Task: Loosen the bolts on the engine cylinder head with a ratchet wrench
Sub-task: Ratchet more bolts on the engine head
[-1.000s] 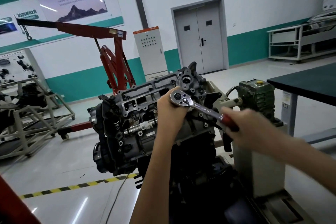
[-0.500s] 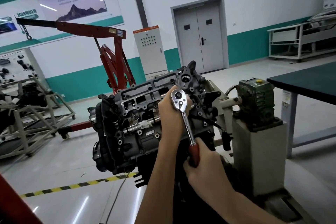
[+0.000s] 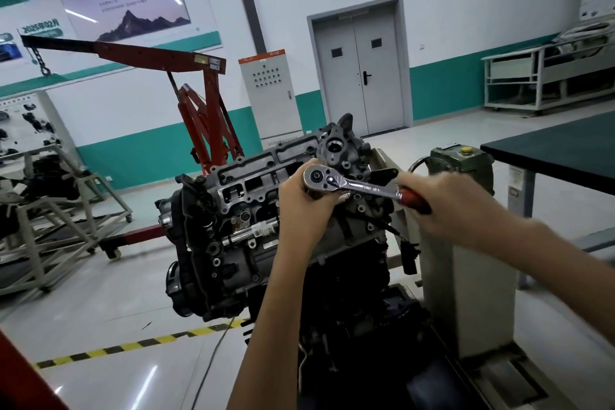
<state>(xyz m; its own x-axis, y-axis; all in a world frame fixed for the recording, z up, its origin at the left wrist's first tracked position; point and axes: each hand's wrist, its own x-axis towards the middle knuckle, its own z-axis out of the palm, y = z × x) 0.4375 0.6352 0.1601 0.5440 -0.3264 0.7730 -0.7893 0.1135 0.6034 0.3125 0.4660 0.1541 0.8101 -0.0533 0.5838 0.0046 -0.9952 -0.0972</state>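
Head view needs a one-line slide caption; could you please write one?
Left hand steadies the ratchet wrench on the engine cylinder head while the right hand grips its red handle.

Chrome ratchet wrench (image 3: 362,187) with a red grip, head planted on the grimy grey cylinder head (image 3: 239,173), handle sticking out right, tipped slightly down.

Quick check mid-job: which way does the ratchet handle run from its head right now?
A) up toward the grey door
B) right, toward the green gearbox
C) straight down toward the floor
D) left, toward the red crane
B: the ratchet wrench runs rightward from its head, which the left hand grips, to the red grip held in the right hand, on the green gearbox side.
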